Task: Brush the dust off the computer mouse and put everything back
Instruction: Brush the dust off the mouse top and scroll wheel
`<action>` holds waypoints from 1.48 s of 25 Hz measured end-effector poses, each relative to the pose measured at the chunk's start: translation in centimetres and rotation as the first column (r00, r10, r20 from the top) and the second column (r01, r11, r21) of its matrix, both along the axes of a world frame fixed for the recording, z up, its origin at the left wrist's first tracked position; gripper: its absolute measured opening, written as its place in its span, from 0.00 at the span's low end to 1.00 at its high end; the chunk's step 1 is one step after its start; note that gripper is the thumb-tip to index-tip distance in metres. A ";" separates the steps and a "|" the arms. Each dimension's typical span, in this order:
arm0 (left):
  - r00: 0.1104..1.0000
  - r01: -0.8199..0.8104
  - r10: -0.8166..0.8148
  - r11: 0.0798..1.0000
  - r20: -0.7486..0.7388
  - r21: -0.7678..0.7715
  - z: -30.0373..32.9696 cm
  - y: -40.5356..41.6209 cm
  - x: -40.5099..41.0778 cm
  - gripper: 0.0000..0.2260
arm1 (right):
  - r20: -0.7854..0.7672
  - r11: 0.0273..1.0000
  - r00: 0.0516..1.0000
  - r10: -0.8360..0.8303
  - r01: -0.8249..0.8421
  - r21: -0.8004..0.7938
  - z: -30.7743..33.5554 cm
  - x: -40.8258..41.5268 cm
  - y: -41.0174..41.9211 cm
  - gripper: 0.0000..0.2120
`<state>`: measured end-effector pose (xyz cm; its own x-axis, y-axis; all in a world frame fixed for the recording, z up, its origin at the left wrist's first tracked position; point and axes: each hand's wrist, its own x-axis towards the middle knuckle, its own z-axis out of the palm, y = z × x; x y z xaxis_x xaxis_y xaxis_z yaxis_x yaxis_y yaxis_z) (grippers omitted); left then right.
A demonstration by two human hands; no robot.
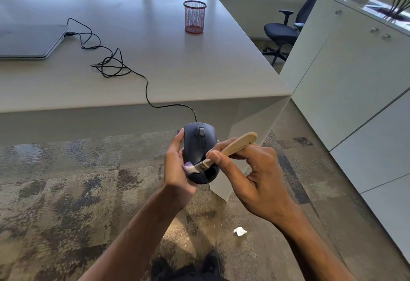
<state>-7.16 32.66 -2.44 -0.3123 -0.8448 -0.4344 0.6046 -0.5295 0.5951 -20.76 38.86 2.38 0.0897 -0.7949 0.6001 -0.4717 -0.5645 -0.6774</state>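
Held off the pale surface [199, 76] above the carpet, the black corded computer mouse [200, 147] sits gripped in the left hand [177, 169], while the right hand [255, 174] fingers pinch a small wooden-handled brush [233, 147], bristles on the mouse's rear.

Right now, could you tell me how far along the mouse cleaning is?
Midway. Done: the mouse is lifted off the desk, held in the left hand, its cable trailing back to the laptop. In hand: the right hand holds the brush, bristles on the mouse's rear left side. Left: finish brushing, set the mouse back on the desk, and return the brush, perhaps to the empty mesh cup.
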 end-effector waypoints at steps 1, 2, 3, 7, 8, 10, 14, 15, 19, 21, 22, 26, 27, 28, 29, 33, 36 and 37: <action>1.000 0.000 0.000 1.000 -0.003 -0.004 0.0 -0.1 0.0 0.22 | 0.011 1.000 1.000 0.009 -0.009 0.008 0.0 -0.1 0.1 0.09; 1.000 0.000 0.000 1.000 0.001 -0.004 0.1 -0.1 -0.1 0.22 | 0.027 1.000 1.000 0.016 -0.017 0.021 0.1 -0.3 0.1 0.09; 1.000 -0.003 0.003 1.000 0.007 -0.002 0.2 -0.1 -0.2 0.22 | 0.042 0.999 0.999 0.020 -0.022 0.036 0.1 -0.5 0.2 0.09; 1.000 0.025 -0.025 1.000 0.000 0.017 0.7 0.0 -0.1 0.24 | 0.051 0.996 0.999 0.006 -0.010 0.083 0.3 -1.5 0.3 0.11; 0.999 0.042 -0.041 0.999 -0.020 0.019 0.9 0.1 0.0 0.25 | 0.051 0.996 0.999 0.000 -0.004 0.085 0.4 -1.7 0.4 0.11; 0.995 0.072 -0.070 0.997 -0.077 0.021 1.2 0.2 -0.1 0.27 | 0.058 0.997 0.998 -0.013 0.008 0.079 0.6 -2.2 0.4 0.12; 0.984 0.113 -0.115 0.993 -0.135 -0.017 1.7 0.3 0.1 0.28 | 0.016 0.995 0.997 -0.079 0.077 0.058 1.1 -3.1 0.5 0.11; 0.983 0.125 -0.128 0.992 -0.132 -0.029 1.7 0.3 0.1 0.28 | 0.010 0.993 0.994 -0.112 0.111 0.047 1.1 -3.3 0.5 0.11; 0.988 0.112 -0.116 0.993 -0.103 -0.042 1.7 0.5 0.2 0.28 | 0.073 0.995 0.992 -0.104 0.104 0.002 1.2 -3.0 1.1 0.09; 0.990 0.099 -0.103 0.994 -0.094 -0.047 1.6 0.5 0.1 0.28 | 0.092 1.000 0.996 -0.012 0.011 0.018 1.0 -2.1 1.6 0.08; 0.991 0.094 -0.098 0.994 -0.093 -0.047 1.6 0.6 0.1 0.28 | 0.089 0.999 0.996 0.020 -0.023 0.030 0.9 -1.8 1.7 0.08; 0.990 0.096 -0.101 0.994 -0.094 -0.058 1.9 0.9 0.1 0.26 | 0.073 0.998 0.997 -0.005 0.001 0.060 0.8 -2.2 1.1 0.08; 0.990 0.101 -0.106 0.993 -0.089 -0.061 1.9 1.0 0.1 0.26 | 0.100 0.997 0.994 -0.033 0.026 0.071 0.8 -2.6 0.7 0.09; 0.990 0.110 -0.115 0.992 -0.084 -0.063 2.0 1.1 0.1 0.26 | 0.130 0.995 0.989 -0.070 0.060 0.081 0.9 -3.1 0.3 0.10; 0.987 0.126 -0.132 0.990 -0.087 -0.069 2.1 1.3 0.1 0.26 | 0.156 0.991 0.982 -0.108 0.095 0.090 0.9 -3.6 -0.1 0.10; 0.962 0.214 -0.229 0.970 -0.148 -0.111 2.7 2.1 0.0 0.28 | 0.223 0.977 0.952 -0.212 0.199 0.076 1.5 -4.6 -2.3 0.06; 0.954 0.237 -0.262 0.957 -0.146 -0.167 3.1 2.3 -0.2 0.28 | 0.243 0.941 0.909 -0.339 0.332 0.069 2.4 -4.4 -3.6 0.06; 0.955 0.237 -0.261 0.957 -0.140 -0.164 3.3 2.4 -0.2 0.29 | 0.269 0.936 0.897 -0.350 0.348 0.059 2.6 -4.2 -3.7 0.06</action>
<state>-7.37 35.02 0.83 -0.5757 -0.7812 -0.2414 0.5573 -0.5909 0.5833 -24.92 35.17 5.02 -0.3595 -0.7508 0.5541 -0.4346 -0.3907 -0.8115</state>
